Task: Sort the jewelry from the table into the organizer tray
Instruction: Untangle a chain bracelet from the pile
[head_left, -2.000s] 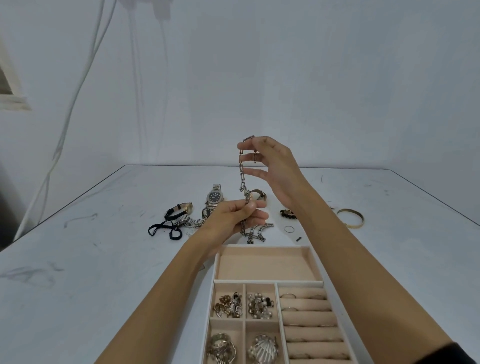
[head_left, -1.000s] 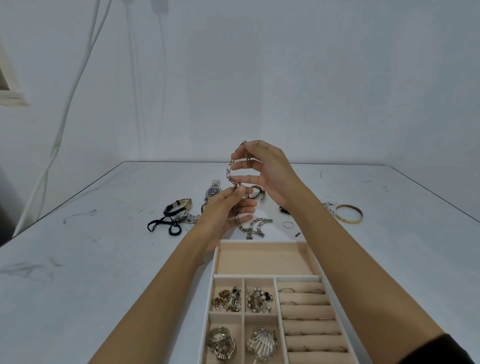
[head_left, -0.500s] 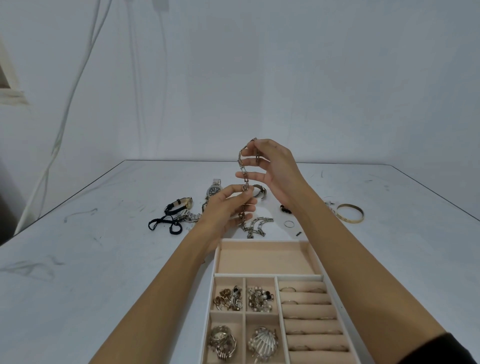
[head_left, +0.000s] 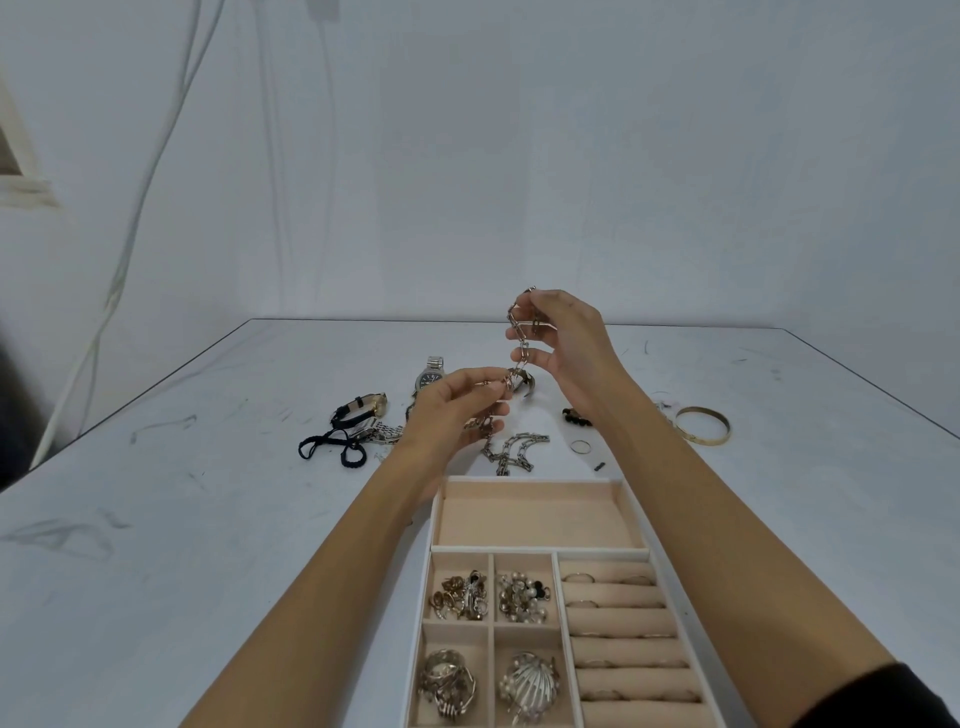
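Both hands are on the chunky silver chain. The right hand is up over the middle of the desk, pinching the top end between thumb and fingertips. The left hand is lower and a bit left, with its fingers curled round the links further down. The rest of the chain drops and piles on the desk just past the far edge of the organizer tray, which sits at the near edge. The tray's small compartments hold earrings and brooches, and the rolls on its right hold rings. Loose further back are a steel watch, a black-strap watch and a black cord bracelet on the left, and a small ring and a gold bangle on the right.
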